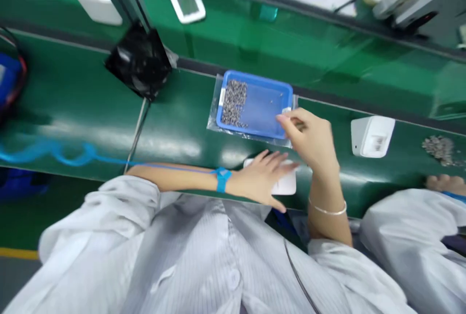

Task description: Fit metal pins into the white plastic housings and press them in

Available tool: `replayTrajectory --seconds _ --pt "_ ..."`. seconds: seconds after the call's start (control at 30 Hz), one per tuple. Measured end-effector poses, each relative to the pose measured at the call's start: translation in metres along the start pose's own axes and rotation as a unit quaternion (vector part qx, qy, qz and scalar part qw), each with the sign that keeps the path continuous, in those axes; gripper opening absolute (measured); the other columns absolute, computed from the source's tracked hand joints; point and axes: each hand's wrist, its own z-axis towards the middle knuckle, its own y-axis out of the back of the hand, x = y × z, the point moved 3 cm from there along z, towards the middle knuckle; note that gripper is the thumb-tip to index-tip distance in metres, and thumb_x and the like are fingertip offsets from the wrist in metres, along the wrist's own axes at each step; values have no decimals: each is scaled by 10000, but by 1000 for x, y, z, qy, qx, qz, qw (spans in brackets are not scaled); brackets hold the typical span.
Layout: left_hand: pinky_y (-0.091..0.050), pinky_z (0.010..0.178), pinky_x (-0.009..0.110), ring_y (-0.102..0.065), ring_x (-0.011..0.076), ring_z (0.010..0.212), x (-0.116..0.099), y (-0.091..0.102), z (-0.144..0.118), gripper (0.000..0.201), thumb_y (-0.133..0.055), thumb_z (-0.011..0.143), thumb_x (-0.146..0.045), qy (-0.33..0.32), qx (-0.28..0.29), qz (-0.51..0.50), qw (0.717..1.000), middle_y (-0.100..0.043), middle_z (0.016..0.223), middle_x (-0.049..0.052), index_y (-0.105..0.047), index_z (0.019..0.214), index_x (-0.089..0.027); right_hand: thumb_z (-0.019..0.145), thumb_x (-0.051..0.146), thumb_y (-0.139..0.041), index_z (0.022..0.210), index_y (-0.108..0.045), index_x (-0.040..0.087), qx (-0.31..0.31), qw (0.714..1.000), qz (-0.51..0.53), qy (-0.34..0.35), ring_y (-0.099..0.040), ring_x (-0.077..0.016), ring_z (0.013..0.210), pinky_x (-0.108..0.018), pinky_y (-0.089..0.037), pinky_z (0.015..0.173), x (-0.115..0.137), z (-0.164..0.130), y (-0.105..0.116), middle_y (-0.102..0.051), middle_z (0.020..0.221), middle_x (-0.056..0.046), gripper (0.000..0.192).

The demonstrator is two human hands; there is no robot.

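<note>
White plastic housing [286,185]: lay flat near the front edge of the green bench [182,129], partly hidden beneath the left hand [257,178]. Rested that hand across it palm down, fingers spread wide, grasping nothing. Wore a blue wrist strap [222,179] on the same arm. Held the right hand [311,141] over the right end of the blue tray [260,105], with thumb and index fingertip drawn narrow together; could not tell a pinched screw from an empty pinch. Saw small screw-like metal parts [235,103] heaped at the tray's left side, and a clear plastic bag [214,116] beneath the tray. Noted a second white housing [374,137] to the right on the bench.

Judged the covered housing light and stiff, with a smooth shell, apt to skid under a loose palm and to scratch. Seemed best taken by two opposite side edges, away from the middle of the face. Judged the metal parts hard, tiny and easily scattered; seemed best lifted singly, between fingertips.
</note>
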Motion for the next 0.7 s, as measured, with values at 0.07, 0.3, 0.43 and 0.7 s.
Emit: replayTrajectory --seconds 0.07,0.3,0.43,0.7 --pt "-316 1173 610 -375 446 1429 -5 -14 -5 1006 -772 735 -441 -27 42 43 998 -335 1562 256 -269 1553 -144 924 326 -585 1216 -668 213 64 998 -10 -15 -588 -124 588 -278 -487 699 -10 42 -11 -719 826 -2 324" --pt "-422 1163 499 -382 311 1430 34 60 0 1203 -769 746 -574 53 -124 -131 982 -312 1569 142 56 1579 -304 953 229 -508 1181 -724 213 72 983 -171 -9 -656 -201 1038 -294 -476 876 -51 93 -43 -712 1169 -87 314" --pt "-433 1163 465 -379 198 1453 112 142 52 776 -349 1060 -351 218 -423 -139 868 -191 1621 124 266 1532 -320 985 299 -457 1156 -731 235 49 980 -190 4 -672 -209 947 -293 -466 753 -46 83 -45 -697 1167 -95 329" --pt "-271 1236 579 -237 382 1516 192 193 97 861 -684 793 -53 354 -510 -133 772 -62 1570 242 -200 1486 -216 987 153 -311 1136 -652 140 51 965 -256 31 -676 -189 773 -297 -433 639 -25 70 -59 -659 1122 -140 372"
